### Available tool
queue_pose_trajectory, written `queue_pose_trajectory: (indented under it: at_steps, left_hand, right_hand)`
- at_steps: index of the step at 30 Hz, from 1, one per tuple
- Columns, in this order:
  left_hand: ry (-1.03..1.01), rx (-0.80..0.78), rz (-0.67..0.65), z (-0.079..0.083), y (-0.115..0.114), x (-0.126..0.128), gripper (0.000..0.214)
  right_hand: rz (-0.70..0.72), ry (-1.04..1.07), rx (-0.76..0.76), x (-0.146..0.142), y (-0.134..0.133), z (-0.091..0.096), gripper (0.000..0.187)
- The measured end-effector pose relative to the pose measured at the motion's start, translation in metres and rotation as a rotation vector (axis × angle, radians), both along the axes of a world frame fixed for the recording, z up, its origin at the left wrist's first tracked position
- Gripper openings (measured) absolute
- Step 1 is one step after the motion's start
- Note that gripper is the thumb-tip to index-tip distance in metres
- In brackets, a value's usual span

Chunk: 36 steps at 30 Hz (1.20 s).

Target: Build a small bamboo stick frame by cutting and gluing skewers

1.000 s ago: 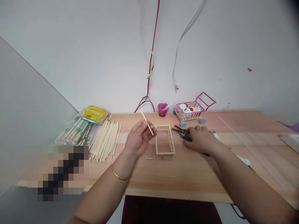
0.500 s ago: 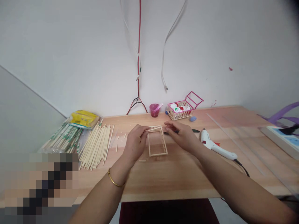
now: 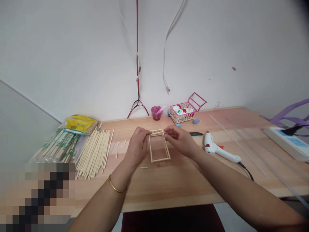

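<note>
A small rectangular frame of wooden sticks [image 3: 160, 159] stands on the table between my hands. Across its far end lies a short wooden stick [image 3: 156, 132]. My left hand [image 3: 138, 145] pinches the left end of that stick at the frame's far left corner. The fingers of my right hand [image 3: 179, 140] close around the far right corner of the frame, by the stick's other end. Fingertips partly hide both corners.
A pile of wooden sticks [image 3: 95, 153] lies left, beside bagged sticks and a yellow packet [image 3: 80, 124]. At the back are a pink cup [image 3: 156, 113] and a stick basket [image 3: 184, 112] holding bottle caps. A glue gun [image 3: 220, 149] and power strip [image 3: 287, 145] sit right.
My right hand has moved in to the frame's far right corner. The short stick has come down onto the frame's far end. The view has shifted slightly.
</note>
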<state>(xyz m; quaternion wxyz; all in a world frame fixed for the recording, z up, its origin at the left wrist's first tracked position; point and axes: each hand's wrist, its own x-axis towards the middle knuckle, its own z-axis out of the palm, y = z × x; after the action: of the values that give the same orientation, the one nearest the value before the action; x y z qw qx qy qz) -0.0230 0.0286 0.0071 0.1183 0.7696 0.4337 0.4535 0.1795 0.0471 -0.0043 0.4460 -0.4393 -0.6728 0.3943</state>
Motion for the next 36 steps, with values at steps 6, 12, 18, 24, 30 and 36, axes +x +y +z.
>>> queue_pose_trajectory:
  at_steps: [6,12,18,24,30,36]
  left_hand:
    - [0.026,0.007,-0.018,-0.0022,0.0019,-0.0005,0.022]
    - [0.004,-0.002,-0.001,-0.0032,0.0016,0.0005,0.020]
    - [-0.005,0.013,0.011,-0.0031,0.0012,0.0014,0.020]
    - [-0.011,0.009,0.004,-0.0033,0.0021,0.0009,0.021]
    - [-0.016,0.002,-0.012,-0.0043,0.0033,0.0012,0.022]
    - [-0.017,-0.005,0.001,-0.0029,0.0029,0.0021,0.021]
  right_hand:
    - [-0.008,-0.014,0.055,-0.0045,-0.0027,-0.0016,0.020]
    - [-0.024,-0.034,0.037,-0.0041,-0.0020,0.0002,0.019]
    - [-0.024,-0.042,0.030,-0.0034,-0.0021,-0.0002,0.019]
    - [-0.036,-0.035,0.040,-0.0038,-0.0016,-0.0001,0.017]
    - [-0.035,-0.094,0.073,-0.0044,0.0005,0.0019,0.016]
    - [-0.042,-0.089,0.076,-0.0054,0.0015,0.0019,0.015]
